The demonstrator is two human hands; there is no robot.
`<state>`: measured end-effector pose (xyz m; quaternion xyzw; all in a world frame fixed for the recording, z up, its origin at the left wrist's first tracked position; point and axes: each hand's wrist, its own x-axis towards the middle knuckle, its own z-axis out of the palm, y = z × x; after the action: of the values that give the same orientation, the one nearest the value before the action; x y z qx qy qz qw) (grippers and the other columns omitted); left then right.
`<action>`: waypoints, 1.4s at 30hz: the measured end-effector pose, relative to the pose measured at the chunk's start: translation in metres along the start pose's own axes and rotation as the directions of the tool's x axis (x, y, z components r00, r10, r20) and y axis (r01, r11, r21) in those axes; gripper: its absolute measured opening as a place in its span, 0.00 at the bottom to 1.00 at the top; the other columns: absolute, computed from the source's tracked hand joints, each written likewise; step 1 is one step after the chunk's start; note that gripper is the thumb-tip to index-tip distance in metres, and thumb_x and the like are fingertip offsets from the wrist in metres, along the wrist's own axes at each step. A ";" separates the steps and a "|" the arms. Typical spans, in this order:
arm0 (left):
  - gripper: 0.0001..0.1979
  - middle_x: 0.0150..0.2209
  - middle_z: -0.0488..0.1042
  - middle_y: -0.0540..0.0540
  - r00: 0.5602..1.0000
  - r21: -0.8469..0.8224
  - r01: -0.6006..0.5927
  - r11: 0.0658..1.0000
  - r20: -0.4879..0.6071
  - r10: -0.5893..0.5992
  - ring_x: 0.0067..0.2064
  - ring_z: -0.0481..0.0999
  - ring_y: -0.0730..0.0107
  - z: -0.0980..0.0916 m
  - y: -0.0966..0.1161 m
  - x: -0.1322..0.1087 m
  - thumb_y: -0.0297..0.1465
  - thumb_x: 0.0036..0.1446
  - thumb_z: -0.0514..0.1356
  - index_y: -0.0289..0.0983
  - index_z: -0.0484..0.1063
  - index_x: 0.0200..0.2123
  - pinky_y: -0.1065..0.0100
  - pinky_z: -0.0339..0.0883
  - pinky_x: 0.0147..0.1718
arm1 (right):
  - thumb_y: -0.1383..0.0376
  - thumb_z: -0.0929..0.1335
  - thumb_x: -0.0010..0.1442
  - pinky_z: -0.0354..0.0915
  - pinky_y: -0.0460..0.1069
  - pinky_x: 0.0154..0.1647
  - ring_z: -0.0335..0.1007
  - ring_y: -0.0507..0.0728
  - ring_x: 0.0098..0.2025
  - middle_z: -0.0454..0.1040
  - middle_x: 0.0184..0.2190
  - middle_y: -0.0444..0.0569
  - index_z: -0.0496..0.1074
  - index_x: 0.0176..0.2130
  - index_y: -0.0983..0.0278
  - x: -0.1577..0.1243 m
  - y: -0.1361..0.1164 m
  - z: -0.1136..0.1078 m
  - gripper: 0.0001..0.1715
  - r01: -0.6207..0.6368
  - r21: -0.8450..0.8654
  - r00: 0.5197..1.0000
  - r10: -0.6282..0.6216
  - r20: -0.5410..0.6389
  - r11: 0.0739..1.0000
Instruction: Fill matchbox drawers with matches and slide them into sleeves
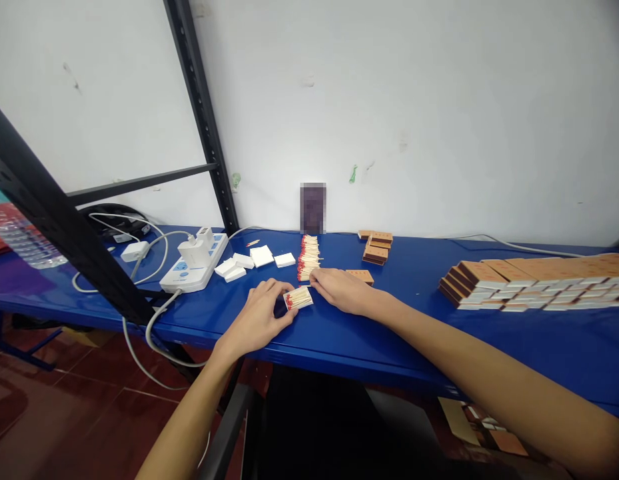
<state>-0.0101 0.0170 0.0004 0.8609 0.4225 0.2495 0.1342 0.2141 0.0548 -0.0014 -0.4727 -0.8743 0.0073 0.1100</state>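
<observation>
My left hand (263, 315) grips a small white matchbox tray (304, 298) between thumb and fingers. Red-headed matches lie side by side in that tray, their heads towards the left. Just right of the tray, my right hand (338, 288) is closed in a pinch, with a match (305, 287) showing at its fingertips. A long pile of matches (309, 257) stretches back from there towards the wall, red heads on the left. Behind my right wrist an orange matchbox cover (362, 275) is partly hidden.
Several white trays (262, 256) lie left of the pile, beside a white power strip (196, 267) with cables. Some orange matchboxes (377, 248) sit at the back. Stacked matchboxes (539, 283) fill the right side. A black shelf post (204, 100) rises at left.
</observation>
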 end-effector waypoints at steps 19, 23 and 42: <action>0.13 0.41 0.71 0.48 0.993 -0.119 -0.051 0.992 -0.108 0.038 0.42 0.70 0.65 0.002 -0.004 0.001 0.31 0.61 0.57 0.41 0.67 0.49 0.63 0.64 0.44 | 0.63 0.55 0.70 0.54 0.49 0.31 0.71 0.59 0.38 0.74 0.39 0.54 0.63 0.42 0.64 0.000 0.000 0.004 0.11 -0.012 -0.078 0.999 0.015 0.037 0.997; 0.14 0.41 0.70 0.47 0.999 -0.013 -0.017 1.000 -0.048 0.016 0.44 0.69 0.62 0.001 -0.002 0.001 0.33 0.60 0.57 0.41 0.70 0.50 0.61 0.63 0.45 | 0.63 0.54 0.71 0.56 0.49 0.32 0.71 0.59 0.39 0.74 0.40 0.54 0.62 0.42 0.64 0.001 0.002 0.004 0.12 -0.011 -0.043 0.999 0.013 0.035 0.999; 0.16 0.43 0.72 0.47 1.000 0.015 0.011 1.000 0.007 -0.011 0.45 0.68 0.60 0.000 -0.001 0.001 0.37 0.61 0.58 0.42 0.69 0.52 0.57 0.60 0.48 | 0.63 0.55 0.70 0.56 0.50 0.41 0.67 0.55 0.39 0.73 0.39 0.49 0.64 0.40 0.62 -0.009 -0.016 -0.009 0.12 0.132 0.187 0.986 -0.110 -0.128 0.973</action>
<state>-0.0097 0.0185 0.0004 0.8605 0.4287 0.2424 0.1305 0.2074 0.0372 0.0072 -0.4051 -0.8887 0.0585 0.2067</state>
